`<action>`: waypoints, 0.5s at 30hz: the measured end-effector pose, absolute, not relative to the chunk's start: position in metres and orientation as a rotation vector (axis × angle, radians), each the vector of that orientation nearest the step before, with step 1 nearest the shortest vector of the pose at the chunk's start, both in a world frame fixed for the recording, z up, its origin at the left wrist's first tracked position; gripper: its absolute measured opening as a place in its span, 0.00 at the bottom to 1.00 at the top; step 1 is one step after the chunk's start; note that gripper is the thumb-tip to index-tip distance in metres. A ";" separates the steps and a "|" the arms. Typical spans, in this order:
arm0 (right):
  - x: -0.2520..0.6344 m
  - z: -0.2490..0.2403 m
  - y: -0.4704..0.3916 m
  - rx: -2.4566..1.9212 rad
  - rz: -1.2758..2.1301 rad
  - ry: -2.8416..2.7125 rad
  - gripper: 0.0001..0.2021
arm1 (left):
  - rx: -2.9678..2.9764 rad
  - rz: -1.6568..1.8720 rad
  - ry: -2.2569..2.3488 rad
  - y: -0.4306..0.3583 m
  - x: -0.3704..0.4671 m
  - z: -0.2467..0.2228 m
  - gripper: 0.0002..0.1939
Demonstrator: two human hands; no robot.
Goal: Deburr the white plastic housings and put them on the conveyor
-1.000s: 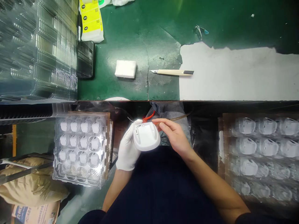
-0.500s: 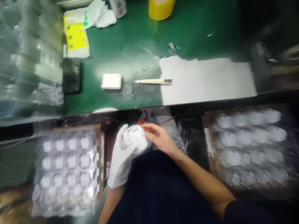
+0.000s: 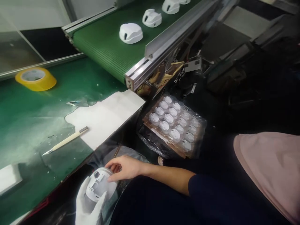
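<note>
A round white plastic part (image 3: 101, 185) with a small dark spot and molded slots sits between my hands, below the bench edge. My left hand (image 3: 88, 203), in a white glove, grips it from the lower left with thumb and fingers. Bare and bent at the fingers, my right hand (image 3: 124, 168) touches the part's upper right rim. On the green bench (image 3: 21, 122) lie a cream pen-like tool (image 3: 65, 142), a white sheet (image 3: 110, 114) with a ragged edge and a white block (image 3: 9, 178).
A green conveyor (image 3: 105, 47) carries several white shells (image 3: 131, 33) behind the bench. Yellow tape (image 3: 36, 78) lies at the back left. A tray (image 3: 152, 130) of white parts stands beyond my right forearm. A person's pink garment (image 3: 269, 159) is at the right.
The view has swung to the right, bringing the conveyor and the pink garment into sight. The left tray has gone out of view. Both hands remain at the white part.
</note>
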State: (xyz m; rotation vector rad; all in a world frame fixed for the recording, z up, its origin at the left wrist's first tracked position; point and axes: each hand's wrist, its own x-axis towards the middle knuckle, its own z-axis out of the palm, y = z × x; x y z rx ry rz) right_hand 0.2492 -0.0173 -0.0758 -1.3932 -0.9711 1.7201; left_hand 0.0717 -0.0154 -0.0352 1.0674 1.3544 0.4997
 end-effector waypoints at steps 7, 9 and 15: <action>0.339 -0.076 -0.051 -1.797 1.341 -0.856 0.20 | 1.171 0.490 1.214 -0.025 0.097 -0.060 0.52; 0.395 -0.078 -0.067 -2.006 1.116 -0.732 0.18 | 1.212 0.478 1.200 -0.023 0.096 -0.066 0.51; 0.567 -0.093 -0.137 -2.562 0.379 -0.184 0.20 | 1.194 0.521 1.299 -0.013 0.070 -0.082 0.47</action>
